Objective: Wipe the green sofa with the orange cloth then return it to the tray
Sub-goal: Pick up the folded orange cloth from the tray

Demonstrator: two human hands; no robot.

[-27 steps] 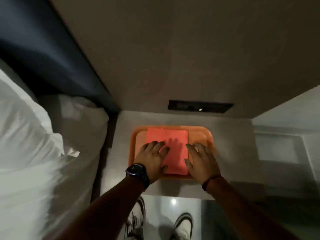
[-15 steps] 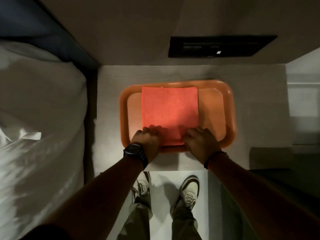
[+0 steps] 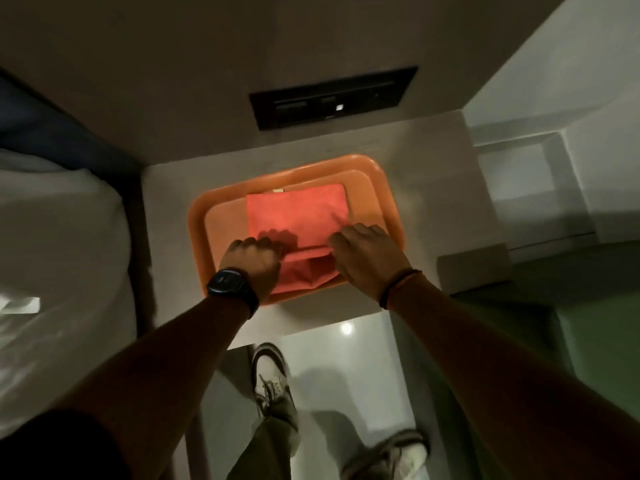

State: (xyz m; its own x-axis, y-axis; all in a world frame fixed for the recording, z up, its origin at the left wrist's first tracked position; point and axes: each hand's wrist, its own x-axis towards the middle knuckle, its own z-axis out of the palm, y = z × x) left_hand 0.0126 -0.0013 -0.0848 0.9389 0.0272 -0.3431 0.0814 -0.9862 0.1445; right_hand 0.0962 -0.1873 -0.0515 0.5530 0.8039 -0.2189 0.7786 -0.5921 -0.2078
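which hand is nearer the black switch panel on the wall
Right. The right hand sits at the tray's right side, below the black switch panel; the left hand is lower-left, farther away.

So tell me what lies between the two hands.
Head view: the lifted near edge of the orange cloth spans between left hand and right hand.

A pale tabletop [image 3: 429,188] carries an orange tray [image 3: 375,174] near its middle; white bedding [image 3: 62,230] lies beside it at nine o'clock.
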